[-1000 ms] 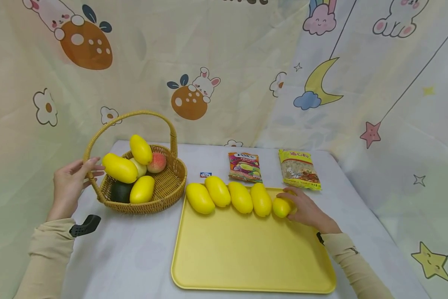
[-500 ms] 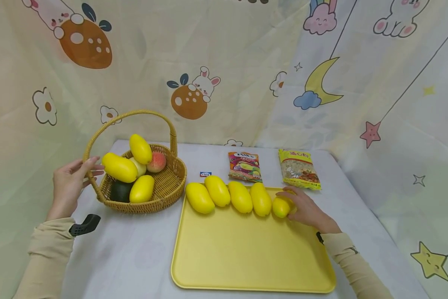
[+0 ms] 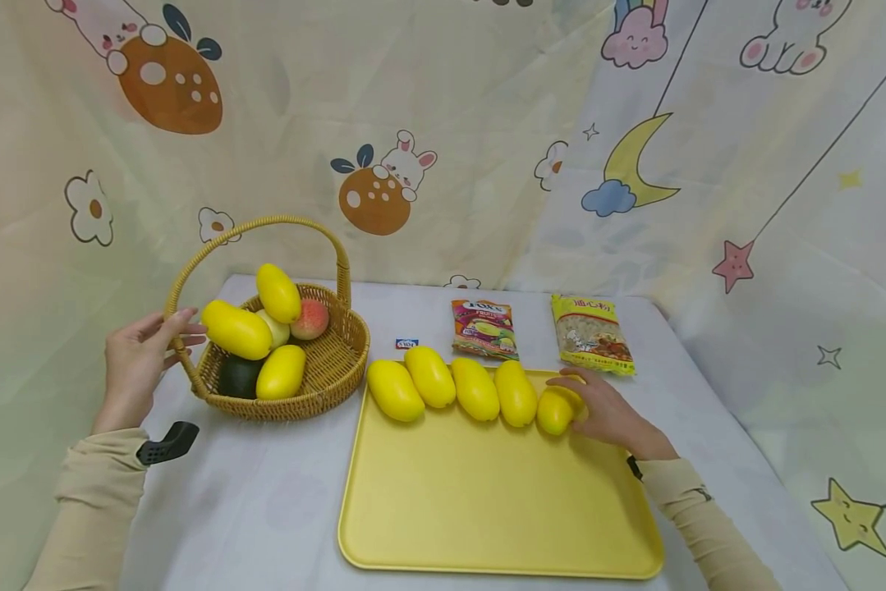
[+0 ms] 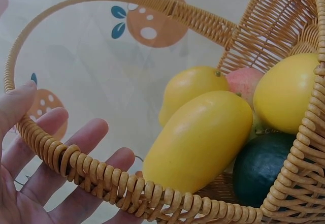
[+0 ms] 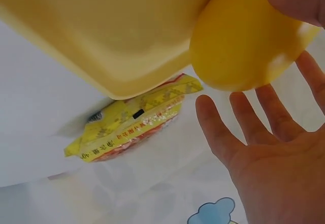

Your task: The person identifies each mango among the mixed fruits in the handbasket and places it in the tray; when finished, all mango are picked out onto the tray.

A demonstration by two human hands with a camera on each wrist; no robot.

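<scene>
My left hand (image 3: 134, 353) holds the wicker basket (image 3: 324, 402) at the foot of its handle, thumb on one side and fingers on the other. Inside the basket lie yellow mangoes (image 4: 200, 142), a reddish peach (image 3: 311, 320), a pale round fruit (image 3: 276, 330) and a dark green fruit (image 4: 264, 168). At the tray's far right corner, my right hand (image 3: 608, 410) has its thumb and fingers on either side of a mango (image 5: 244, 36). To its left, several more mangoes (image 3: 475, 390) stand in a row along the far edge of the yellow tray (image 3: 502, 492).
Behind the tray lie a small blue packet (image 3: 407, 345), a Fox's fruit candy bag (image 3: 484, 330) and a yellow pasta bag (image 3: 593, 335). White cloth covers the table (image 3: 265, 492). A printed curtain (image 3: 472, 180) hangs behind it.
The mango at my right hand has turned slightly, its near end shifting a little toward me. My left hand and the basket stay where they were.
</scene>
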